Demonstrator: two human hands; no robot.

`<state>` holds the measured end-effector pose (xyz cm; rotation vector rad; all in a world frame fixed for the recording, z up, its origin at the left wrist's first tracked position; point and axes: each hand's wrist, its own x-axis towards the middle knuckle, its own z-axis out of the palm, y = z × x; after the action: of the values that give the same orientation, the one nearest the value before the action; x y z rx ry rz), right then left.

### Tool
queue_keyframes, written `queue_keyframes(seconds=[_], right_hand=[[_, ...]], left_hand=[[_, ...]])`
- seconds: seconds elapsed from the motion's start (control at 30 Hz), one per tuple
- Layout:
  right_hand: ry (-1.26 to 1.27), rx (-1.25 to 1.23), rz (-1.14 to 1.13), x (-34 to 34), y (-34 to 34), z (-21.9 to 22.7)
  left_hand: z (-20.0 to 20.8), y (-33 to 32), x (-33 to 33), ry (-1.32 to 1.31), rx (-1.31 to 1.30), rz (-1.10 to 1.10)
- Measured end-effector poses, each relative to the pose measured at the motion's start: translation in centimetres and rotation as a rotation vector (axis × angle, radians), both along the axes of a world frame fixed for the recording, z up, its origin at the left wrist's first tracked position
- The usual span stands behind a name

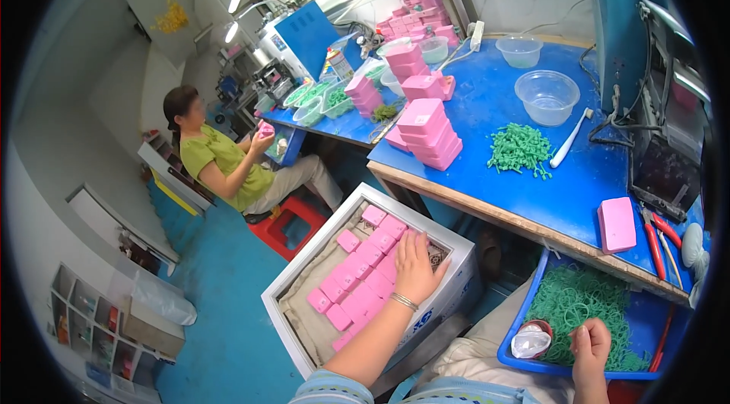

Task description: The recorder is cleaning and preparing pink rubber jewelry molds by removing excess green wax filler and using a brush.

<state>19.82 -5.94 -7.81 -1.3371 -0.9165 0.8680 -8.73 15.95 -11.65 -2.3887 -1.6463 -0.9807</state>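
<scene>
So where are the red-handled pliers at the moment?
In the head view, the red-handled pliers lie near the right end of the blue tabletop, just right of a lone pink block.

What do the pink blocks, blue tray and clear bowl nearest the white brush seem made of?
Pink blocks: perhaps rubber, matte, with even colour and rounded edges.
Blue tray: probably moulded plastic, smooth, with rounded corners.
Clear bowl: likely plastic, glossy, see-through with highlights; glass is possible.
</scene>
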Motion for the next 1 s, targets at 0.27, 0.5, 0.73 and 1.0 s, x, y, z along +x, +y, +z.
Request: queue_keyframes(seconds=[0.27,0.5,0.73,1.0], right_hand=[[-0.031,-0.046,-0.026,-0.1,0.4,-0.5],[-0.147,-0.125,0.018,-0.6,0.9,0.2],[-0.368,-0.189,0.064,-1.3,1.1,0.3],[-0.413,-0.2,0.068,-1.4,1.3,0.8]], left_hand=[[-2.5,0.4,-1.5,0.274,-0.716,0.032],[-3.2,0.8,-2.0,0.14,-0.672,0.054],[-3.5,0.8,-2.1,0.109,-0.664,0.055],[-3.4,0.9,-2.1,0.088,-0.65,0.059]])
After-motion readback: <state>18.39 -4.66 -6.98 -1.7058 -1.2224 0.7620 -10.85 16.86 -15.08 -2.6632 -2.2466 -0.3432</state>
